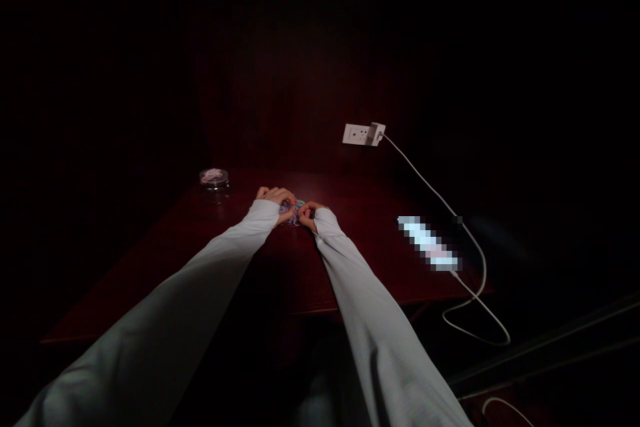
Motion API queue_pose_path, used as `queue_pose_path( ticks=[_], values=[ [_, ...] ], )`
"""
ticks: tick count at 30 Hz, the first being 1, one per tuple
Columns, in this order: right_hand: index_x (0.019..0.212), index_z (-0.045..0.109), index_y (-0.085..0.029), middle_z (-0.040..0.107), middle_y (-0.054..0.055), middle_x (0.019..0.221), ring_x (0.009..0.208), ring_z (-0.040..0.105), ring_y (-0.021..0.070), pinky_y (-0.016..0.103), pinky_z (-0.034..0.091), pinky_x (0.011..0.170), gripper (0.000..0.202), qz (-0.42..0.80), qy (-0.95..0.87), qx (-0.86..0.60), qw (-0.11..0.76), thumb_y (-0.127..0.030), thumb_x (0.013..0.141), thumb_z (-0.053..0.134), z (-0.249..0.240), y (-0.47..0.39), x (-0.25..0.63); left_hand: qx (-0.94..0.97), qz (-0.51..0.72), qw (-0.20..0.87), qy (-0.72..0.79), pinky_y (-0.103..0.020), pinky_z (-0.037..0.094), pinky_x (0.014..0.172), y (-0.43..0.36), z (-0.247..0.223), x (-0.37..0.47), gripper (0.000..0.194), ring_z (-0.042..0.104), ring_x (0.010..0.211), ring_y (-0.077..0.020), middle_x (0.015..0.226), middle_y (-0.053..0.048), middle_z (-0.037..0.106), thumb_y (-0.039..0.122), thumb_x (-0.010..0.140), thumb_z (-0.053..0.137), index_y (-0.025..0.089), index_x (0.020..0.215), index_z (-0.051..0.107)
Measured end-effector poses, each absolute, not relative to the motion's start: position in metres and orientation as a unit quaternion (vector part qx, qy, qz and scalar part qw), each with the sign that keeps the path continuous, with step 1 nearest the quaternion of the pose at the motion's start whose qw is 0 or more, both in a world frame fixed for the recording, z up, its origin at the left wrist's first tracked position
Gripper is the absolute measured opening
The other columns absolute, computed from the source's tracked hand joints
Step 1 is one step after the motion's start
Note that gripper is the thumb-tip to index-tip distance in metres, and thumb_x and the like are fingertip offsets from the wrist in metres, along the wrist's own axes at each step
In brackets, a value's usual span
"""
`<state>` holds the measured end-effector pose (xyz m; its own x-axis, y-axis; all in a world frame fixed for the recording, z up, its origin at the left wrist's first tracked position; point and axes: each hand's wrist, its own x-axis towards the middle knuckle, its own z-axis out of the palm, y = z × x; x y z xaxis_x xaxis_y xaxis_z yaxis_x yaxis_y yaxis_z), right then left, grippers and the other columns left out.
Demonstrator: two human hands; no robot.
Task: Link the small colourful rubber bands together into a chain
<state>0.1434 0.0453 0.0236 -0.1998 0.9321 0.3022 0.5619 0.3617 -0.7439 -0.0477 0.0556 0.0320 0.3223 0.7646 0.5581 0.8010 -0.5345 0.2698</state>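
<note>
A small, multicoloured, stringy bundle (294,219) in purple, blue and green lies low over the dark red table, between my two hands. Its exact kind is too small and dim to make out. My left hand (276,198) curls over its left side, with the fingertips closed on it. From the right, my right hand (311,209) pinches the bundle's edge, thumb and fingers bent together. The fingers cover part of it. Both wrists come out of long pale sleeves.
A round clear container (214,178) with a pinkish label stands at the table's back left. On the right lies a blurred bright phone-like object (429,243), joined by a white cable (434,188) to a charger (375,133) in the wall socket (355,134). The cable loops past the table's (165,267) edge.
</note>
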Motion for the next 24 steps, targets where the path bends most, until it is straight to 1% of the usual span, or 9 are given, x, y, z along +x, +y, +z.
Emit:
queue_pose_path(
  ticks=[8,12,18,24],
  values=[
    [0.081,0.070,-0.022,0.061,-0.007,0.069,0.059,0.048,0.0085,0.019,0.037,0.060,0.010,0.260,-0.729,-0.513,0.372,-0.026,0.072,0.066,0.0275,0.0419,0.1429,-0.811,-0.327,0.032,-0.484,-0.041,0.033,0.093,0.0552,0.0321,-0.0476,0.007,0.064,0.101,-0.0237,0.109,-0.002,0.079,0.023,0.083,0.071,0.025,0.090,0.068],
    [0.080,0.069,-0.023,0.060,-0.008,0.067,0.059,0.048,0.0088,0.018,0.037,0.060,0.008,0.258,-0.724,-0.520,0.373,-0.026,0.073,0.066,0.0287,0.0407,0.1420,-0.806,-0.331,0.029,-0.489,-0.042,0.033,0.093,0.0544,0.0326,-0.0473,0.007,0.065,0.101,-0.0239,0.108,-0.002,0.079,0.022,0.083,0.070,0.025,0.089,0.069],
    [0.081,0.070,-0.023,0.060,-0.008,0.067,0.059,0.048,0.0085,0.018,0.037,0.059,0.008,0.250,-0.727,-0.520,0.372,-0.026,0.073,0.067,0.0269,0.0426,0.1420,-0.805,-0.335,0.016,-0.490,-0.041,0.033,0.094,0.0557,0.0319,-0.0485,0.006,0.064,0.101,-0.0237,0.108,-0.001,0.079,0.023,0.083,0.070,0.026,0.089,0.069],
    [0.082,0.071,-0.023,0.061,-0.008,0.069,0.058,0.048,0.0082,0.019,0.036,0.059,0.009,0.255,-0.726,-0.521,0.369,-0.025,0.074,0.067,0.0256,0.0438,0.1421,-0.807,-0.328,0.014,-0.491,-0.041,0.033,0.094,0.0554,0.0328,-0.0486,0.007,0.065,0.103,-0.0242,0.110,-0.002,0.079,0.023,0.083,0.071,0.025,0.089,0.069]
  ],
)
